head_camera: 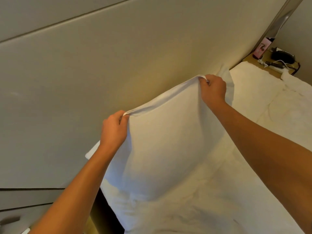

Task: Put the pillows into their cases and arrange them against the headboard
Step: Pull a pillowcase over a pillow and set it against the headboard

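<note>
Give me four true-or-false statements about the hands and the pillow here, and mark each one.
1. Both hands grip the top edge of the white cased pillow. True.
2. The left hand holds higher than the right hand. False: the right is higher.
3. The pillow lies flat on the white bed. False: it stands upright against the beige padded headboard.
4. A cluttered wooden bedside table stands at far right. True.

Warm, dim indoor light; soft shadow falls under the hands (213, 88), the view tilts and bends at the edges, and everything looks slightly soft
</note>
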Motion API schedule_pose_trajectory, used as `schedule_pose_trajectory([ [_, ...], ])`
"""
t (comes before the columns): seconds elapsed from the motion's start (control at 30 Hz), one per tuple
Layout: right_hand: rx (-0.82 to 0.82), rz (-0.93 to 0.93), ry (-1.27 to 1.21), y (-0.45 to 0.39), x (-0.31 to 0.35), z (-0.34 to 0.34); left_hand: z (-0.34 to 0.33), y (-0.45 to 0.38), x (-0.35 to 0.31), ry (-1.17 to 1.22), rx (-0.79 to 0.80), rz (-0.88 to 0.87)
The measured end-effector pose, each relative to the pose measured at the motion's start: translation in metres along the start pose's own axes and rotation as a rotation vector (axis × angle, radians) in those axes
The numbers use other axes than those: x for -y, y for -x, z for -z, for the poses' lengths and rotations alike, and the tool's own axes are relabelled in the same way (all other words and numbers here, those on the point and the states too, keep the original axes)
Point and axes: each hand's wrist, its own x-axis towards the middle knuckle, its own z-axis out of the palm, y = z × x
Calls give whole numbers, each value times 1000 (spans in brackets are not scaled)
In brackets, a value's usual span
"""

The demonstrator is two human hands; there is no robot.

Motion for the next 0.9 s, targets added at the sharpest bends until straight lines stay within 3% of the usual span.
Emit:
schedule_pose_trajectory([
  [0.1,51,39,-4,-5,10,-15,1,-12,5,-48,-50,6],
  [0.27,267,110,33,30,-14,-46,-17,-4,18,-123,8,34],
  [0.47,469,1,148,127,-56,-78,-40,34,36,-353,59,-254],
  [0.6,641,-11,150,176,-56,-88,-50,53,55,-597,251,-302],
  [0.7,690,-37,162,191,-47,-94,-51,58,69,-713,326,-287],
  [0.9,711,-86,194,205,-32,-92,-47,53,82,-660,340,-316],
])
